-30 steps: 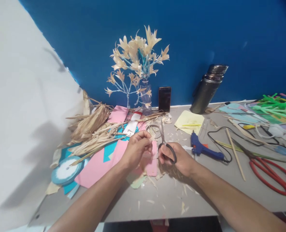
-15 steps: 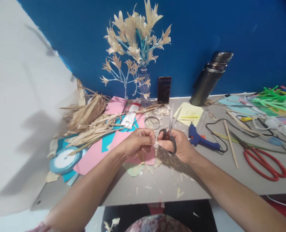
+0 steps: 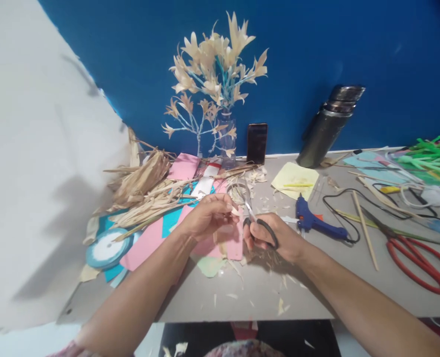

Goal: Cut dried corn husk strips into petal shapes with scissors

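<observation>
My left hand [image 3: 211, 214] is closed in a pinch on a small pale piece of dried husk [image 3: 235, 210] that sticks out at the fingertips. Close on its right, my right hand [image 3: 274, 233] grips black-handled scissors [image 3: 251, 213], whose blades point up and to the left, near the husk piece. Whether the blades touch it I cannot tell. Below the hands lie pink sheets [image 3: 232, 243], a pale green scrap [image 3: 210, 266] and many cream trimmings. A roll of tape [image 3: 238, 186] sits just behind the blades.
Dried husks [image 3: 149, 173] and a ribbon spool [image 3: 106, 248] lie at left. Behind stand husk flowers [image 3: 208, 69] in a bottle, a phone [image 3: 257, 144] and a flask [image 3: 329, 126]. At right are a blue glue gun [image 3: 316, 220], a wooden stick [image 3: 366, 233] and red-handled scissors [image 3: 420, 258].
The scissors have swung from pointing upright to leaning left toward my left hand, as my right hand turned. The husk piece now shows at my left fingertips. The whole view has shifted slightly.
</observation>
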Demonstrator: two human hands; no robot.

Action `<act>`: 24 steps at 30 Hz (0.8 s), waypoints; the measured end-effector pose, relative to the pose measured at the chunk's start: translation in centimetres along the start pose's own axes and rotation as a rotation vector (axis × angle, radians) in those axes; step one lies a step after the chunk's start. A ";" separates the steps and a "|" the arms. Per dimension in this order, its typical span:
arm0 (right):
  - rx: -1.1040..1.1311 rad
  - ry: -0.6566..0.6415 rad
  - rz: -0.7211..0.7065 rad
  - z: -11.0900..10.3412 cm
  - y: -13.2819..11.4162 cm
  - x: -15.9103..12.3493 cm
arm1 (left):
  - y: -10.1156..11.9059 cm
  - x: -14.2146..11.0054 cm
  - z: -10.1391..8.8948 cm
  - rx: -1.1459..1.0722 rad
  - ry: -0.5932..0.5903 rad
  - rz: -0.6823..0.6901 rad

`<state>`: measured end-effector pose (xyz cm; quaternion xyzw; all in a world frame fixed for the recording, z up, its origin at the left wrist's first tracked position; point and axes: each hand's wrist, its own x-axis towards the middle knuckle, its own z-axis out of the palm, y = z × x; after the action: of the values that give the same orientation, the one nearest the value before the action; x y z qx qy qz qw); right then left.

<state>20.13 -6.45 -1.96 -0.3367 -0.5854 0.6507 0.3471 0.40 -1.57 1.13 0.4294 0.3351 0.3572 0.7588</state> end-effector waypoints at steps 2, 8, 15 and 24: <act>-0.008 -0.091 0.035 0.0 -0.1 -0.1 | 0.3 0.0 -0.3 0.008 0.022 0.015; -0.075 -0.144 0.073 0.0 0.4 -0.2 | 1.1 -0.2 -0.4 0.116 0.086 0.078; -0.141 -0.148 0.077 -0.4 1.0 -0.2 | 1.3 -0.2 -0.4 0.144 0.127 0.055; -0.171 -0.120 0.113 -0.4 0.8 -0.1 | 1.2 0.0 -0.7 0.172 0.141 0.040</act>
<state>20.43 -6.38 -2.80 -0.3580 -0.6385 0.6361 0.2441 -0.49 -0.85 1.92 0.4733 0.4083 0.3717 0.6864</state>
